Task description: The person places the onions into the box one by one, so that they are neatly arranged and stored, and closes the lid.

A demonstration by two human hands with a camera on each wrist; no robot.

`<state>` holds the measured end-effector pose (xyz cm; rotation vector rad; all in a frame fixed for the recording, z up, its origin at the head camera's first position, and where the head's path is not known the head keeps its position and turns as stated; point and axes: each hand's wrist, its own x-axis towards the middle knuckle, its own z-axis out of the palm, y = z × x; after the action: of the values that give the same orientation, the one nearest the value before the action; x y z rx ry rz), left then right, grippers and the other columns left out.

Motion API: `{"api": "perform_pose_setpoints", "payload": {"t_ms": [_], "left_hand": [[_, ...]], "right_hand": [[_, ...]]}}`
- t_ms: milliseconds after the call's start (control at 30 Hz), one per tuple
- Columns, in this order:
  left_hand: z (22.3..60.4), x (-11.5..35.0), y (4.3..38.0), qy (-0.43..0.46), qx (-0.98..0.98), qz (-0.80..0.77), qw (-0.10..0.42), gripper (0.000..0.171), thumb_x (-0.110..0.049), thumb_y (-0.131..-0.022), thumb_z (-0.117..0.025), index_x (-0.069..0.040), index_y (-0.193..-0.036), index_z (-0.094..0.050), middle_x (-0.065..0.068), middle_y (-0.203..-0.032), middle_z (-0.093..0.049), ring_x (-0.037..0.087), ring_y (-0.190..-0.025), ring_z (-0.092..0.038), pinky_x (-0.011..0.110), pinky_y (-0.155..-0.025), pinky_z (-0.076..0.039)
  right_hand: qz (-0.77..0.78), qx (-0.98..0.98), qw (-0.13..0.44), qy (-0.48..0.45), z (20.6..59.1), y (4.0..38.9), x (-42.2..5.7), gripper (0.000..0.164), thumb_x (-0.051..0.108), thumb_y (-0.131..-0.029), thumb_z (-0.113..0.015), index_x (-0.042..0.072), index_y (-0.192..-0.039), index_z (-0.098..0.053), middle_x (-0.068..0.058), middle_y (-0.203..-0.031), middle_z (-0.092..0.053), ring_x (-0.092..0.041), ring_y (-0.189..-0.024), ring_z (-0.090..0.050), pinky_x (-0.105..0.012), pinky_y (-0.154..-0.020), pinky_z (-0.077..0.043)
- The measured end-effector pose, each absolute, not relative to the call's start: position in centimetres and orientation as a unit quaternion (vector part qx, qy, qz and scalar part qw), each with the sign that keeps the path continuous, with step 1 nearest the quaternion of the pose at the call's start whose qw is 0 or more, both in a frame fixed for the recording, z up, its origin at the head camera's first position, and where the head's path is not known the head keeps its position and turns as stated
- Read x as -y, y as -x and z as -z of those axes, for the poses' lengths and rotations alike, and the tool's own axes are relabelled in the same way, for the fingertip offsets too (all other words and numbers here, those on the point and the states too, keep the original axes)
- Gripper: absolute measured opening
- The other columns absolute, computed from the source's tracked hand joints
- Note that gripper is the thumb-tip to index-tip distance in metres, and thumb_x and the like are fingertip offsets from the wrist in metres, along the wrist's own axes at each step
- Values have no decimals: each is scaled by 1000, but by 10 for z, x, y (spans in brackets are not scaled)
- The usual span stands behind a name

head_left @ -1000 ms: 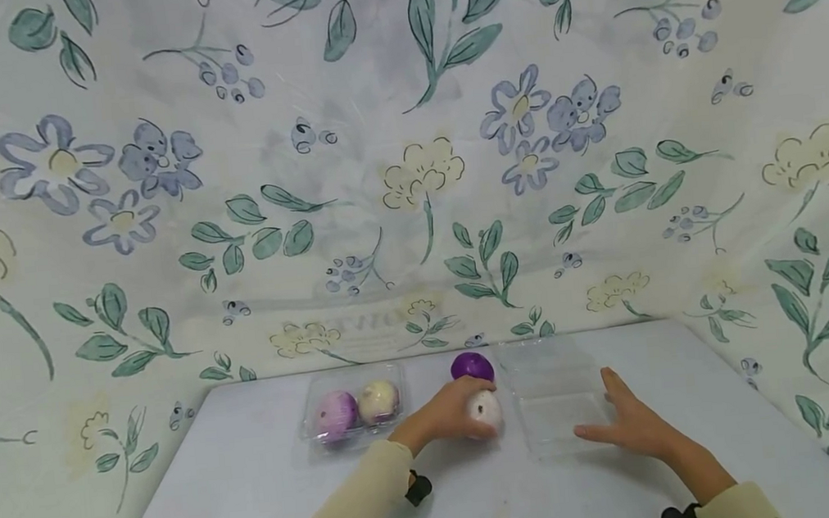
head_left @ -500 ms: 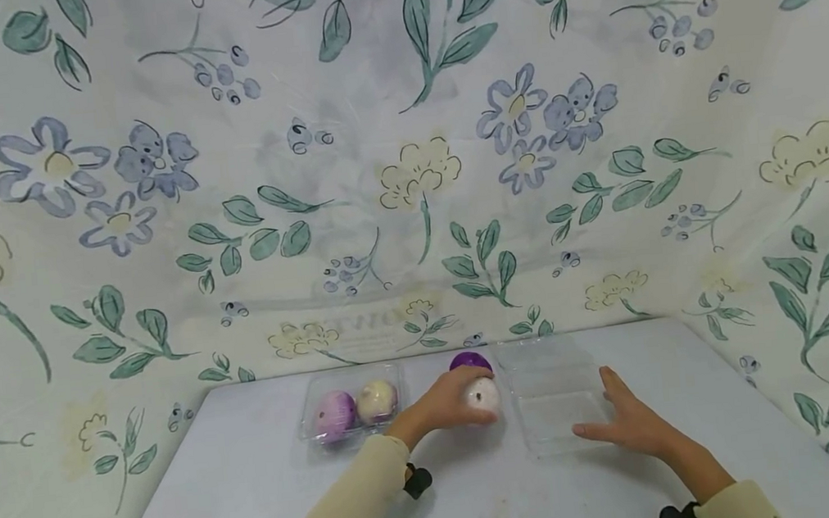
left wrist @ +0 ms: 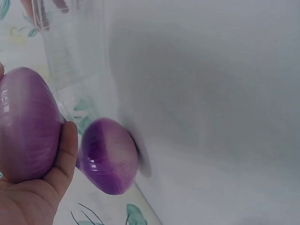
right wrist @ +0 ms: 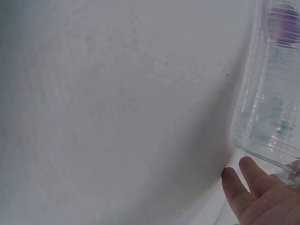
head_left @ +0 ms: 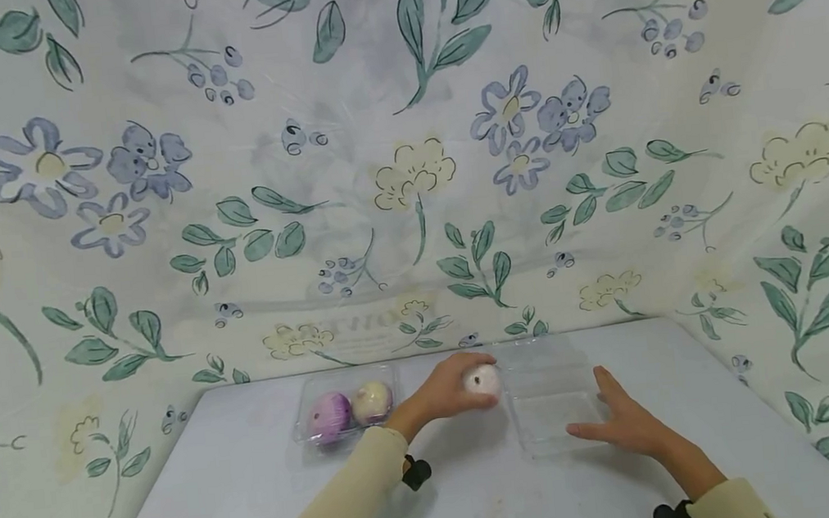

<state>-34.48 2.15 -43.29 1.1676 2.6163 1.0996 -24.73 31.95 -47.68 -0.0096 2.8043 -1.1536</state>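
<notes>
My left hand (head_left: 444,388) grips a pale purple onion (left wrist: 27,126), lifted off the table; its whitish end (head_left: 481,381) faces me in the head view. Close by on the table lies a darker purple onion (left wrist: 110,157), visible in the left wrist view but hidden behind the left hand in the head view. Just right of the held onion stands a clear plastic container (head_left: 554,397) with nothing seen in it. My right hand (head_left: 630,421), thumb and fingers spread, is at the container's right side; whether it touches the wall I cannot tell.
A second clear container (head_left: 307,435) sits on the left of the white table (head_left: 473,501), holding a purple onion (head_left: 330,416) and a yellowish onion (head_left: 372,402). A flower-patterned cloth (head_left: 360,313) hangs behind the table's far edge.
My left hand has raised the held onion and carried it slightly farther from me, so it now covers the darker onion behind. The right hand has stayed by the container.
</notes>
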Motion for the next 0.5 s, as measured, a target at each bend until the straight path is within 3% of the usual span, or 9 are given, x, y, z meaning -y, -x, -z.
{"api": "perform_pose_setpoints", "payload": {"t_ms": [333, 500], "left_hand": [[432, -33, 341, -381, -851, -357, 49, 55, -28, -80, -83, -16, -130, -63, 3, -131, -62, 18, -112, -55, 33, -89, -50], [428, -37, 340, -381, -852, -355, 47, 58, -30, -80, -82, -13, -131, -62, 3, -132, -63, 18, -112, -56, 33, -89, -51]], "right_hand": [[387, -920, 57, 2, 481, 247, -320, 126, 50, -81, -77, -12, -152, 6, -35, -160, 7, -55, -144, -20, -66, -116, -16], [392, -918, 55, -2, 479, 249, -320, 127, 51, -80, -78, -10, -153, 6, -34, -161, 7, -55, -144, -21, -66, -116, -16]]}}
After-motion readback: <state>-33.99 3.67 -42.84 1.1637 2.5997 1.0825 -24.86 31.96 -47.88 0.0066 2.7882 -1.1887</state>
